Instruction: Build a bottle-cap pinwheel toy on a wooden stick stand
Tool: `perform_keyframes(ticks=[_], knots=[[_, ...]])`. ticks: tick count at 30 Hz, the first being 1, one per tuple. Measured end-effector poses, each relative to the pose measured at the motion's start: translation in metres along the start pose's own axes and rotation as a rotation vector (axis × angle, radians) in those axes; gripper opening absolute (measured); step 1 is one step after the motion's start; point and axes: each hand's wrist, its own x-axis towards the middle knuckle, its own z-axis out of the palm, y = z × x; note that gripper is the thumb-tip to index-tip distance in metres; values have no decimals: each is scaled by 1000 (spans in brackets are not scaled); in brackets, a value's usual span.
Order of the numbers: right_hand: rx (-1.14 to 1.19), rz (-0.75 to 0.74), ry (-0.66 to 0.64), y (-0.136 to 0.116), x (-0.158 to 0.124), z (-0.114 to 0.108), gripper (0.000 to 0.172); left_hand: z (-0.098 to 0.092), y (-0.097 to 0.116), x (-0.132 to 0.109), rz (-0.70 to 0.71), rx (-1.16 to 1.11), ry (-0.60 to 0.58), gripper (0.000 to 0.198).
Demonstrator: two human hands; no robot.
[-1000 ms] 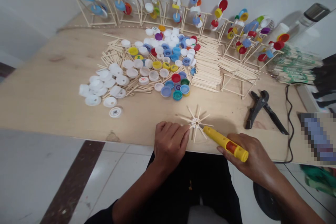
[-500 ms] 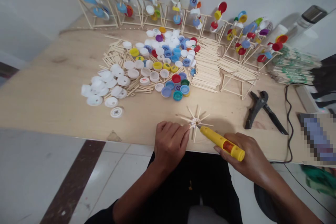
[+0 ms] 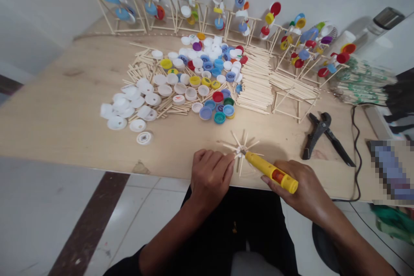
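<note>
My left hand [image 3: 211, 177] is closed at the table's front edge, its fingertips pinching one stick of a star-shaped stick wheel [image 3: 239, 161]. The wheel lies flat on the wood, thin sticks radiating from a small white hub. In my right hand [image 3: 302, 185] is a yellow glue gun [image 3: 263, 166], held slantwise, with an orange part showing in a slot near its back end. Its narrow tip touches or hovers just over the hub; I cannot tell which. My right fingers wrap around its underside and are partly hidden.
Bottle caps [image 3: 197, 64] in many colours and loose sticks [image 3: 255, 79] cover the table's middle. Stick frames bearing caps [image 3: 241, 23] line the wall. At right lie a black-handled cutter [image 3: 318, 131], a stick frame [image 3: 287, 105], a black cable [image 3: 356, 146] and bundled sticks [image 3: 362, 79].
The glue gun's tip has shifted slightly left over the hub, and its back end has moved a little left and up with my right hand. My left hand keeps its hold.
</note>
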Motion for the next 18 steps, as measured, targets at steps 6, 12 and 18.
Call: perform_keyframes(ticks=[6, 12, 18], knots=[[-63, 14, 22, 3, 1, 1, 36, -1, 0, 0, 1, 5, -12, 10], [-59, 52, 0, 8, -4, 1, 36, -1, 1, 1, 0, 3, -10, 10], [-1, 37, 15, 4, -8, -1, 31, 0, 1, 0, -11, 8, -11, 13]])
